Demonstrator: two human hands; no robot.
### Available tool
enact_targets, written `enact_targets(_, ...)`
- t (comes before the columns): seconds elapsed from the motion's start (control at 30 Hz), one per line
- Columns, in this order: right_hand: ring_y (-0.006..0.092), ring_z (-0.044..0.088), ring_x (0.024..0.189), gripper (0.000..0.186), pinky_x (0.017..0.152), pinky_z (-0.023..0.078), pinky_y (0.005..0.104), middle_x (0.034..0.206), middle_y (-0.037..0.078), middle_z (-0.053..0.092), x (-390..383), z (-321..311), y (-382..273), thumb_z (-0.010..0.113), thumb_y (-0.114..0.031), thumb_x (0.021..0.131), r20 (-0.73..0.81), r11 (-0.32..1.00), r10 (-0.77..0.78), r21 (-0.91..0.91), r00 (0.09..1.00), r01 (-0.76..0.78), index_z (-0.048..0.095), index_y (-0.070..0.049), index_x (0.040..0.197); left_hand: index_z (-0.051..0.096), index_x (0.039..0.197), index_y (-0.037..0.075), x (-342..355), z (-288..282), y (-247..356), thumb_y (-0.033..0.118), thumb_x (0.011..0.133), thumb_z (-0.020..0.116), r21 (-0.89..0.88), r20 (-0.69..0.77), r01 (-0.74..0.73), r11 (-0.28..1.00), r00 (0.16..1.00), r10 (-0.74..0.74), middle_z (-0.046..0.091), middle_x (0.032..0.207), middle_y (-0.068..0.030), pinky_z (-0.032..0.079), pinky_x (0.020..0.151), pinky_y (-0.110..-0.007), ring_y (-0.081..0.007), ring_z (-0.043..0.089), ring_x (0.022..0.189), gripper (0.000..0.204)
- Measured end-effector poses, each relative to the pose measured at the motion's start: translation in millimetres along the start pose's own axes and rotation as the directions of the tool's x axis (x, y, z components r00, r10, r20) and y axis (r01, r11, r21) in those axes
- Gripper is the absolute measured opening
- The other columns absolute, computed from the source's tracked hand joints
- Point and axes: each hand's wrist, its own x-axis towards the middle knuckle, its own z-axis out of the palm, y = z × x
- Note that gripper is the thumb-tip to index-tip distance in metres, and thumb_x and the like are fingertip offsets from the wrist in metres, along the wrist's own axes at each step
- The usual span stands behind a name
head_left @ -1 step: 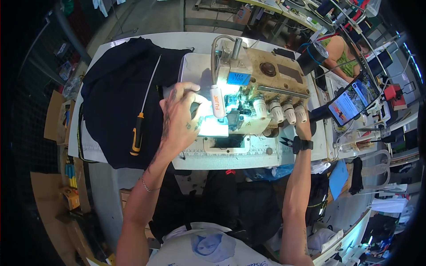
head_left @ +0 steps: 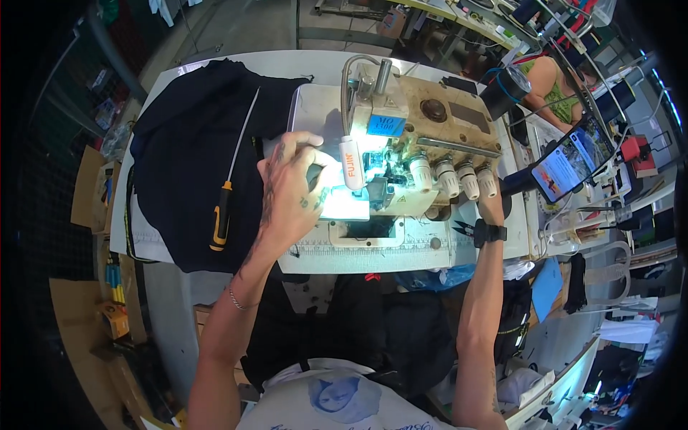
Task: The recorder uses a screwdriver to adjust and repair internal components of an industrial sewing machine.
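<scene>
My left hand (head_left: 292,183) rests over the white machine bed, its fingers curled in a pinch beside the lit needle area of the overlock sewing machine (head_left: 448,93). Glare hides the fingertips and anything between them. On the far side of the ivory tension knobs (head_left: 446,178), my right hand (head_left: 490,208) reaches up by the machine's right end, near the dark handwheel. Its fingers are mostly hidden there. A small lamp (head_left: 351,163) on a bent tube shines on the needle area. Beside my right wrist lies a pair of dark thread snips (head_left: 464,228).
Dark navy cloth (head_left: 190,150) covers the table's left side, with a yellow-and-black screwdriver (head_left: 222,215) lying on it. A phone (head_left: 571,159) stands on a holder at right, near a black thread cone (head_left: 506,92). Another person (head_left: 552,89) sits beyond. Cardboard boxes (head_left: 86,315) stand at left.
</scene>
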Motion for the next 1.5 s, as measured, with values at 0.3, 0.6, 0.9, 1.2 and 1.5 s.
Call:
enact_targets(0.3, 0.0201, 0.054, 0.119, 0.052, 0.102, 0.044, 0.0307, 0.136, 0.01, 0.052, 1.7, -2.2, 3.4, 0.058, -0.02, 0.1, 0.049, 0.994, 0.068, 0.088, 0.996, -0.072, 0.043, -0.007, 0.149, 0.071, 0.094, 0.006, -2.1, -0.8, -3.2, 0.008, 0.066, 0.081, -0.05, -0.018, -0.093, 0.994, 0.996, 0.093, 0.055, 0.121, -0.007, 0.037, 0.094, -0.038, -0.0245, 0.055, 0.11, 0.029)
enact_targets(0.6, 0.02, 0.057, 0.113, 0.046, 0.098, 0.045, 0.0305, 0.133, 0.01, 0.055, 6.1, -0.2, 14.3, 0.049, -0.014, 0.103, 0.02, 0.995, 0.078, 0.058, 0.997, -0.079, 0.044, -0.007, 0.148, 0.074, 0.091, 0.004, -1.3, 1.4, -7.9, 0.008, 0.063, 0.078, -0.112, -0.063, -0.169, 0.979, 0.985, 0.163, 0.059, 0.113, -0.008, 0.039, 0.094, -0.035, -0.0253, 0.053, 0.107, 0.029)
enact_targets(0.9, 0.0171, 0.056, 0.106, 0.036, 0.095, 0.044, 0.0302, 0.117, 0.009, 0.062, -7.0, 21.1, 0.6, 0.048, -0.02, 0.106, -0.161, 0.955, 0.096, 0.293, 0.982, -0.045, 0.054, 0.0, 0.136, 0.075, 0.094, 0.009, -7.4, -4.7, -4.8, 0.012, 0.067, 0.079, -0.049, -0.023, -0.165, 0.985, 0.986, 0.165, 0.062, 0.118, -0.0027, 0.033, 0.098, -0.042, -0.0252, 0.052, 0.108, 0.027)
enact_targets(1.2, 0.0186, 0.055, 0.1, 0.032, 0.089, 0.046, 0.0331, 0.114, 0.011, 0.058, -94.9, 57.5, -107.5, 0.054, -0.018, 0.103, -0.665, 1.0, 0.009, 0.024, 0.747, 0.009, 0.058, 0.004, 0.126, 0.074, 0.096, 0.007, -6.4, -5.9, -6.6, 0.011, 0.069, 0.078, 0.009, -0.034, -0.273, 0.962, 0.961, 0.273, 0.069, 0.108, -0.0053, 0.034, 0.099, -0.043, -0.0264, 0.054, 0.11, 0.028)
enact_targets(1.5, 0.0241, 0.059, 0.081, 0.026, 0.072, 0.05, 0.0344, 0.1, 0.014, 0.058, -116.8, 128.7, -184.1, 0.061, -0.004, 0.093, -0.246, 0.96, -0.262, 0.032, 0.933, 0.277, 0.062, 0.004, 0.118, 0.072, 0.092, 0.007, -8.8, -5.8, 2.6, 0.013, 0.07, 0.075, 0.023, -0.067, -0.271, 0.962, 0.96, 0.272, 0.067, 0.1, -0.0042, 0.033, 0.098, -0.043, -0.0267, 0.053, 0.104, 0.023)
